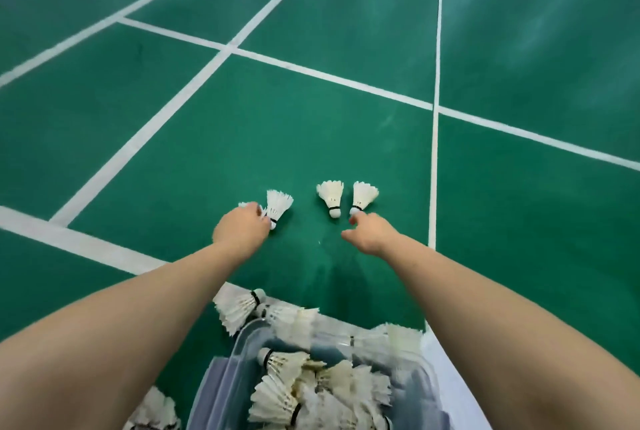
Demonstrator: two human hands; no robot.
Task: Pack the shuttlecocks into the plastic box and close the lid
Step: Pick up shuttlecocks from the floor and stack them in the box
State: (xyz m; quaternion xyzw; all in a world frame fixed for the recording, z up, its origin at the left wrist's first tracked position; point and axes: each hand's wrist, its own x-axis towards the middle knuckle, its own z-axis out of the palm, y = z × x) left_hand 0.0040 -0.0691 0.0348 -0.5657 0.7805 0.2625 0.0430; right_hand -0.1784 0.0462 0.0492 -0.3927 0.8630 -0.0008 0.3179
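A clear plastic box (242,343) stands on the green floor right below me, with several white feather shuttlecocks (287,381) heaped inside and no lid on it. Both arms reach forward over it. My left hand (240,230) is curled around a shuttlecock (246,205) whose feathers peek out past the fingers; a second shuttlecock (278,205) lies touching that hand on its right. My right hand (369,234) has its fingers apart, the fingertip at the cork of a shuttlecock (363,197). Another shuttlecock (331,197) lies just left of it.
More shuttlecocks lie outside the box: two at its far left corner (239,308) and a few at the bottom left (154,412). White court lines (434,118) cross the green floor (207,152).
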